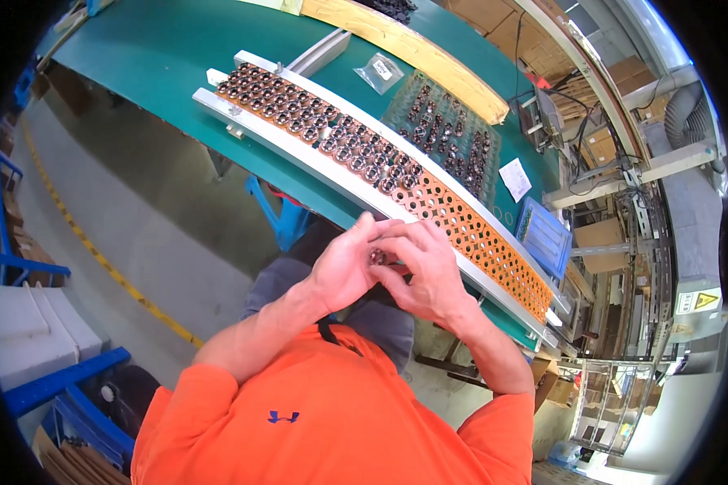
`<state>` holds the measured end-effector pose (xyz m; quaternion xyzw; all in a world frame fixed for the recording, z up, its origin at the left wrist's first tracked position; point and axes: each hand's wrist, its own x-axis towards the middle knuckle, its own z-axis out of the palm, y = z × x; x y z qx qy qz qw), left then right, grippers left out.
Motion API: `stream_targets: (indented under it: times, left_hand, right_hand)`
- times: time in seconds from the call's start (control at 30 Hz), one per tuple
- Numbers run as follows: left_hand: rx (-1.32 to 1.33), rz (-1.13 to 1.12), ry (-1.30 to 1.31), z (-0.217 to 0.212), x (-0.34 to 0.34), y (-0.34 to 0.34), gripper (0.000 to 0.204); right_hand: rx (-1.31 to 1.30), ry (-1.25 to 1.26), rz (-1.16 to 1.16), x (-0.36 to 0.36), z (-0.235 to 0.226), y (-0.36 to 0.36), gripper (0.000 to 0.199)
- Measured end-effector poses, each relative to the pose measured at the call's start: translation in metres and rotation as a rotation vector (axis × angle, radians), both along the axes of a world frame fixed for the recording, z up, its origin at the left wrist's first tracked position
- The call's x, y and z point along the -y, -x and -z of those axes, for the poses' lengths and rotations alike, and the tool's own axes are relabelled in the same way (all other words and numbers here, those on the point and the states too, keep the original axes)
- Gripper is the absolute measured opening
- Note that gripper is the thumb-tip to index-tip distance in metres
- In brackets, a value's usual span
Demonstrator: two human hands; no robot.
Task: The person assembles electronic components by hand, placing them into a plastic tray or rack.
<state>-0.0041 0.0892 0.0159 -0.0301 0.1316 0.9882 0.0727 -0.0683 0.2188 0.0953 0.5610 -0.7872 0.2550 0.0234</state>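
Left hand [342, 271] grips small shiny part [377, 256]; right hand [429, 271] curled over it, can't tell if pinching. Orange strip [493, 253] looks roughly half done: far-left filled, near-right holes unfilled.

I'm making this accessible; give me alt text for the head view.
A person's left hand and right hand meet around a small shiny part, beside a long orange strip between pale rails on a green table. Round metallic pieces sit in rows on the strip's left stretch.

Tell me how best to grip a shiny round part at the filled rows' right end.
Pinch the end part by its outer rim, probably from above right: it's round, neighbours crowd its left, and bare orange strip lies to its right.
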Motion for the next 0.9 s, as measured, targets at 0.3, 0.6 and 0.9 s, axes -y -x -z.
stream_targets:
  times: [0.3, 0.6, 0.9]
  left_hand:
    - [-0.023, -0.259, 0.418, 0.016, -0.003, -0.003, 0.018]
    - [-0.083, -0.273, 0.309, 0.024, -0.007, 0.004, 0.024]
    - [-0.148, -0.393, 0.434, 0.017, -0.008, 0.007, 0.025]
  right_hand:
    - [0.429, -0.054, 0.247, -0.008, -0.011, 0.007, 0.025]
    - [1.087, 0.075, 0.252, -0.019, 0.002, 0.025, 0.014]
    - [1.049, -0.003, 0.277, -0.018, 0.001, 0.034, 0.008]
